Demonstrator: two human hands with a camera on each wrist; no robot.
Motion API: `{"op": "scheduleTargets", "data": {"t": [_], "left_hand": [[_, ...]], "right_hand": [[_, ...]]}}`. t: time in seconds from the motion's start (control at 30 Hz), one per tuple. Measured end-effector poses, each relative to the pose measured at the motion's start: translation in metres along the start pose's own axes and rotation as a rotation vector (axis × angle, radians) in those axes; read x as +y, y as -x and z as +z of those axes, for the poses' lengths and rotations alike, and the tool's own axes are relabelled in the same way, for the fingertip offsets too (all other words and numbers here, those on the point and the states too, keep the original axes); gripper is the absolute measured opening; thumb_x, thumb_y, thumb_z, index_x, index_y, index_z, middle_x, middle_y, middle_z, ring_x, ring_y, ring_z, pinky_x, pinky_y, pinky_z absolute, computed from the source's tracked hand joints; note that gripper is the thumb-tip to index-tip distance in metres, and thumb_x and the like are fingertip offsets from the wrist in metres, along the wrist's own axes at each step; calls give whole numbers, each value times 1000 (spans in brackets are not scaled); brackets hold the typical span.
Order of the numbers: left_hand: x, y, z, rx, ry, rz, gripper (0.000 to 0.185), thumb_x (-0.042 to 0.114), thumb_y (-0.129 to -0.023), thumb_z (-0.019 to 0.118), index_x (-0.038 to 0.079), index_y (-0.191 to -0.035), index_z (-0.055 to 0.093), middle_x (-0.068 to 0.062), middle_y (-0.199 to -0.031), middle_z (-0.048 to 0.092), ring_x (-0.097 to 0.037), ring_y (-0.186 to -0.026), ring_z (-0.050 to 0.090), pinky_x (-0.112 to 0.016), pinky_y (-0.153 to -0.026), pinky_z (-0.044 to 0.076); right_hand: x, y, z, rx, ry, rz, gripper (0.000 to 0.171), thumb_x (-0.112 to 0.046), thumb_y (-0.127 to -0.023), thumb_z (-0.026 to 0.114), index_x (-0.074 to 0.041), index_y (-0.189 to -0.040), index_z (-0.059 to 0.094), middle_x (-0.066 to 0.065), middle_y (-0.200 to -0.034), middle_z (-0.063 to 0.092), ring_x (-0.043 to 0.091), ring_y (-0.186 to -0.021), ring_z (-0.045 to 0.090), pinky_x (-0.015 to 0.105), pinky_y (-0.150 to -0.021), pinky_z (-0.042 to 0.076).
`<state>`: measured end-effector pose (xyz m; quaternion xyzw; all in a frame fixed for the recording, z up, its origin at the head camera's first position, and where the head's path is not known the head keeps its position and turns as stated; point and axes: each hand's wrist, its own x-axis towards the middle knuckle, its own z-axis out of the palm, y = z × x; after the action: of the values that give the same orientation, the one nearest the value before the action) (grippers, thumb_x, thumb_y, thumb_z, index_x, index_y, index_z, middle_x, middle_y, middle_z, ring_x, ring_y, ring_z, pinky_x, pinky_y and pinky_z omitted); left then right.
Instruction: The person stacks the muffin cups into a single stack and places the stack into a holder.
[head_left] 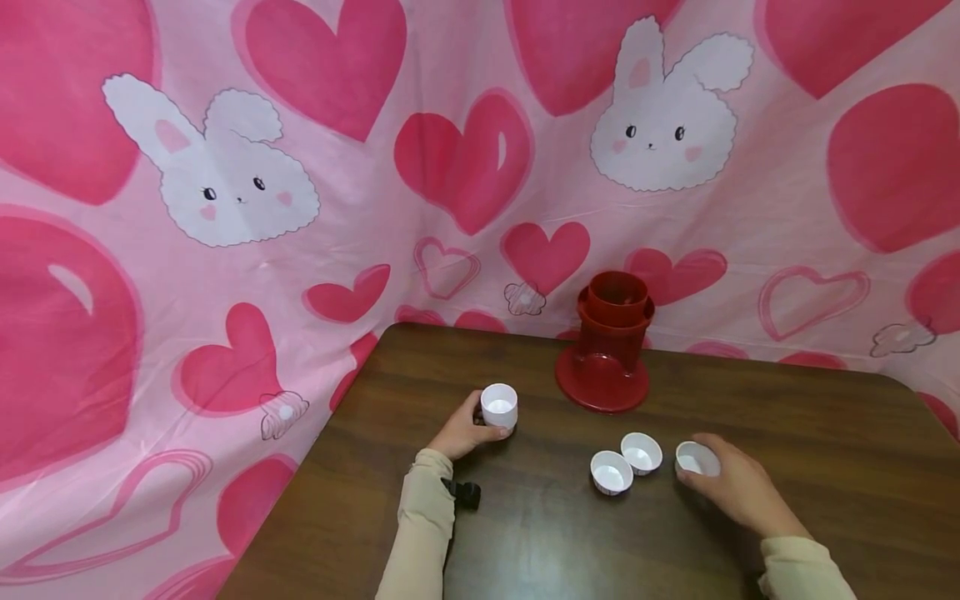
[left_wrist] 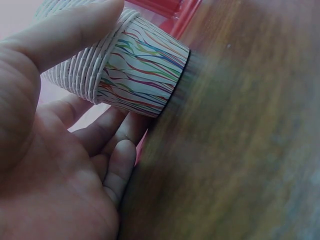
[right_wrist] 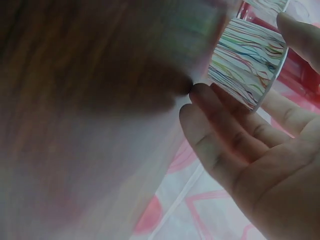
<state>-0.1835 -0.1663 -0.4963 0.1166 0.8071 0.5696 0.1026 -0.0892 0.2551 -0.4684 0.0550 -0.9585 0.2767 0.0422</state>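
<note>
A stack of white paper baking cups (head_left: 499, 408) stands upright on the table, held by my left hand (head_left: 465, 429) with the thumb on the near side. The left wrist view shows many rolled rims nested together above the coloured wavy lines of the lowest cup (left_wrist: 145, 70). Farther right, my right hand (head_left: 738, 483) grips a single baking cup (head_left: 694, 460) between thumb and fingers, its opening facing up. That cup's striped wall (right_wrist: 247, 62) shows in the right wrist view. Just left of it sit two more baking cups, a nearer one (head_left: 611, 474) and a farther one (head_left: 642, 454), rims close together.
Behind the cups a red plastic stand (head_left: 602, 382) with a round base and cylindrical top rises near the table's back edge. The brown wooden table (head_left: 555, 542) meets a pink cloth (head_left: 360, 225) with hearts and rabbits at the back and left.
</note>
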Motion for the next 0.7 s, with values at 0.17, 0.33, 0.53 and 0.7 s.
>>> {"op": "scheduleTargets", "data": {"t": [0.17, 0.33, 0.53, 0.7], "left_hand": [[-2, 0, 0, -1, -10, 9, 71, 14, -84, 84, 3, -142, 44, -15, -132, 54, -34, -119, 52, -53, -100, 43], [-1, 1, -1, -4, -2, 12, 71, 15, -84, 83, 3, -142, 43, -16, -133, 54, -34, -119, 52, -54, -100, 43], [-1, 1, -1, -9, 6, 14, 71, 15, -85, 83, 3, -142, 43, -16, -133, 54, -34, -119, 52, -54, -99, 43], [-1, 1, -1, -6, -8, 14, 72, 15, -84, 83, 3, -142, 43, -16, -133, 54, -34, -119, 52, -53, -99, 43]], "right_hand": [[1, 0, -5, 6, -16, 19, 67, -33, -84, 82, 7, -131, 55, 36, -121, 58, 49, -101, 60, 62, -82, 46], [-5, 0, -9, 29, -46, 17, 69, -31, -85, 82, 7, -135, 52, 38, -125, 54, 52, -106, 57, 64, -84, 45], [-21, -4, -14, 59, -83, 36, 74, -34, -87, 81, 3, -141, 47, 37, -126, 56, 50, -103, 59, 63, -80, 46], [-36, -9, -15, 60, -151, 73, 77, -35, -88, 80, 3, -144, 44, 36, -127, 55, 45, -102, 59, 57, -80, 48]]}}
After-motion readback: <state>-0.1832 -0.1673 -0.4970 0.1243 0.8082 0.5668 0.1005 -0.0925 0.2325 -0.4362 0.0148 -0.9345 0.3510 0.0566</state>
